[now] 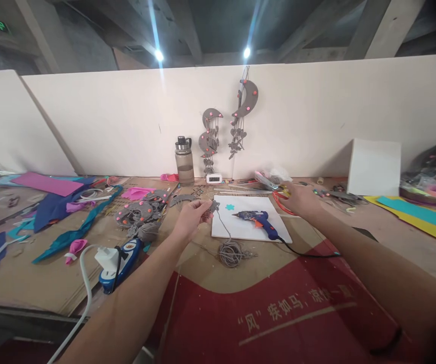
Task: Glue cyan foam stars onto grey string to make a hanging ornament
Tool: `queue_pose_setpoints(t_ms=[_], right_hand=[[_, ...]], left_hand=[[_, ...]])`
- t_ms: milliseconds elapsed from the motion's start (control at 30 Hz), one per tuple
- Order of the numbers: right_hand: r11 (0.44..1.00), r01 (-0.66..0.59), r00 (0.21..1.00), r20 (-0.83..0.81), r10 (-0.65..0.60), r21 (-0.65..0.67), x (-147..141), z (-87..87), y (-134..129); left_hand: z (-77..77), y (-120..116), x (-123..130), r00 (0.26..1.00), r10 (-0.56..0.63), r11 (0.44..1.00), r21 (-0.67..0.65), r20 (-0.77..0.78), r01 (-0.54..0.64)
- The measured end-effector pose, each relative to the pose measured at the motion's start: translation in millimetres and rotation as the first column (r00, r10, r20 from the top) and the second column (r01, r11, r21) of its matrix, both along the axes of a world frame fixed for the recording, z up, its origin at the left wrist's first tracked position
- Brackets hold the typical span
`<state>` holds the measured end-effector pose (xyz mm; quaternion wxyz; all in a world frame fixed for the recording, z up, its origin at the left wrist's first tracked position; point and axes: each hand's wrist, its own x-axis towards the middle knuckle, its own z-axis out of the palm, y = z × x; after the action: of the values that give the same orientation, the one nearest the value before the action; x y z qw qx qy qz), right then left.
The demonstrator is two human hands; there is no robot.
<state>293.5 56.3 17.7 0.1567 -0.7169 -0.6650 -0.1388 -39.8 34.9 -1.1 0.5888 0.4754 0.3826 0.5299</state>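
Between the thumb and fingers of my left hand (195,218) is a small grey felt piece (214,206), pinched above the left edge of a white board (221,230). Grey yarn runs from it down to a loose yarn coil (231,254) on the cardboard. A blue glue gun (257,217) lies on the board beside a small teal flower cutout (230,207). Past the board's right edge, my right hand (301,196) reaches in by an orange-red loop (281,203) and clear plastic wrapping (274,177). Its fingertips are partly hidden, so any grip there is unclear.
Grey moon ornaments with pink dots (248,101) hang on the white partition (127,121). A water bottle (185,162) and small digital clock (214,178) stand at the back. Leftward are a power strip (121,265), decorated felt moons (130,216) and coloured scraps. The glue gun's black cord (308,254) runs right.
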Motion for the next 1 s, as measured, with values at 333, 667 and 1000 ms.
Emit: queue_pose_setpoints(t_ms=[333, 667, 1000], right_hand=[[0.667, -0.736, 0.596, -0.359, 0.718, 0.111, -104, 3.9, -85], [0.82, -0.533, 0.846, 0.123, 0.518, 0.208, -81, -15.9, -78], [0.796, -0.584, 0.772, 0.413, 0.483, 0.159, -76, -13.0, -81]], left_hand=[[0.5, 5, -9, 0.997, 0.061, 0.998, 0.03, 0.056, -0.062], [5.3, 2, -10, 1.0, 0.014, 0.999, 0.047, 0.023, -0.016], [4.1, 0, -7, 1.0, -0.002, 1.0, 0.024, -0.027, 0.003]])
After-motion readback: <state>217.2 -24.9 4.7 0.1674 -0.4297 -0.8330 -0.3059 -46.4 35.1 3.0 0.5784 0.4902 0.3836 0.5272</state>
